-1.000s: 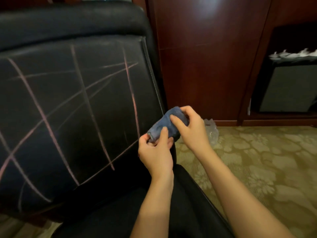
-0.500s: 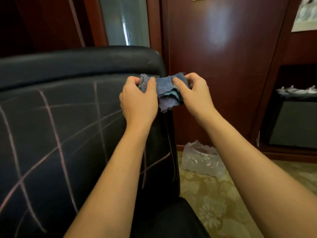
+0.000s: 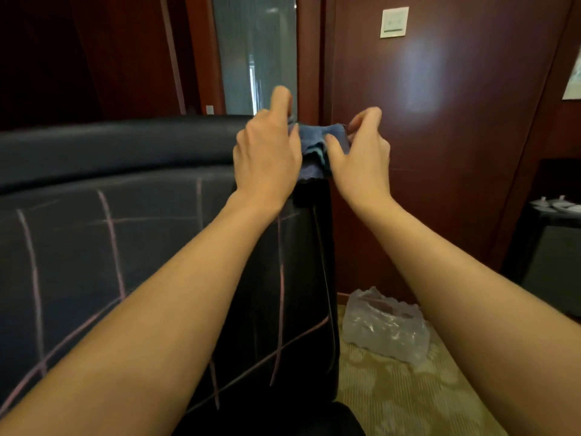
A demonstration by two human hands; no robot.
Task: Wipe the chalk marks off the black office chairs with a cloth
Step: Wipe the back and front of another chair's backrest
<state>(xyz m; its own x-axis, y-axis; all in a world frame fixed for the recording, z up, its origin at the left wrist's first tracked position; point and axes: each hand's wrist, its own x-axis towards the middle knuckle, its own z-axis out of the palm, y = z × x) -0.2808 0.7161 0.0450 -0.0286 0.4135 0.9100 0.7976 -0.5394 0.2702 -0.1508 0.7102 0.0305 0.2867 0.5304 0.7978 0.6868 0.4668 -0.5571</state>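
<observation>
Head view: both hands held the cloth at the chair's top corner

The left hand (image 3: 267, 155) and the right hand (image 3: 361, 152) were raised side by side above the backrest of the black office chair (image 3: 125, 247). Between them hung a bunched blue cloth (image 3: 317, 143). The left hand gripped the cloth's left end, its forefinger lifted towards 12 o'clock and blurred. The right hand pinched the right end between thumb and curled fingers. The cloth lay at 3 o'clock from the left hand and 9 o'clock from the right, its lower folds drooping onto the chair's upper right corner. Pink chalk marks (image 3: 111, 240) crossed the backrest at 7 o'clock from the hands, under the left forearm. A crumpled clear plastic bag (image 3: 386, 332) lay on the patterned carpet (image 3: 408, 398) at 5 o'clock, beside the chair's right edge.
</observation>
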